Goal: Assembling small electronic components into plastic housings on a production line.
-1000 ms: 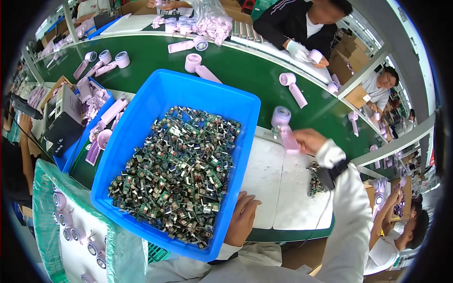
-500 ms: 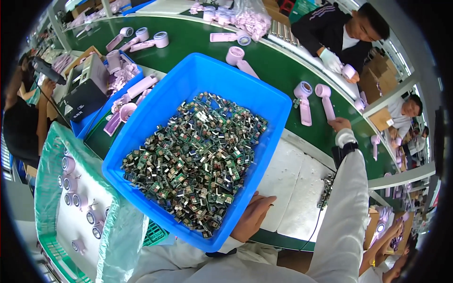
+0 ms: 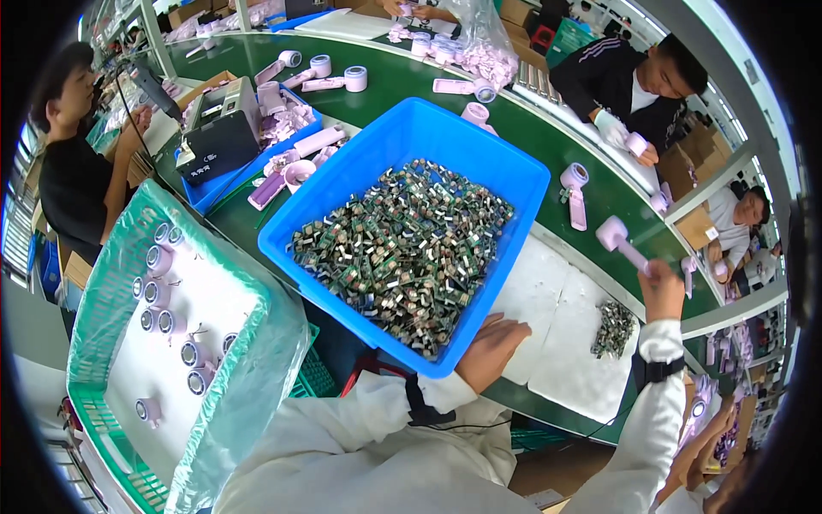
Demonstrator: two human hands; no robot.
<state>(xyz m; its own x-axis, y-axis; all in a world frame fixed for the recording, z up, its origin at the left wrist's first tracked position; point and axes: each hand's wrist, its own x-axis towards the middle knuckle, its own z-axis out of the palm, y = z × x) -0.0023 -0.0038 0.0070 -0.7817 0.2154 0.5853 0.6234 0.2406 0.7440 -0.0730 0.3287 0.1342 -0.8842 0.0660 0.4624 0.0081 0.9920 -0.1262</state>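
The right hand's (image 3: 664, 298) fingers (image 3: 653, 271) are clamped on the near end of a lilac fan's (image 3: 630, 252) handle, its round head lying far and left of them.

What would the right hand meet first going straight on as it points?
The lilac fan at its fingers comes first; beyond, perhaps the second fan on the green belt: depth is unclear.

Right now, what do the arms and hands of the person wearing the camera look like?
Long whitish sleeves cover both arms. The left hand and right hand are gloveless. Each wrist has a black band, and a thin dark cord trails from the left one.
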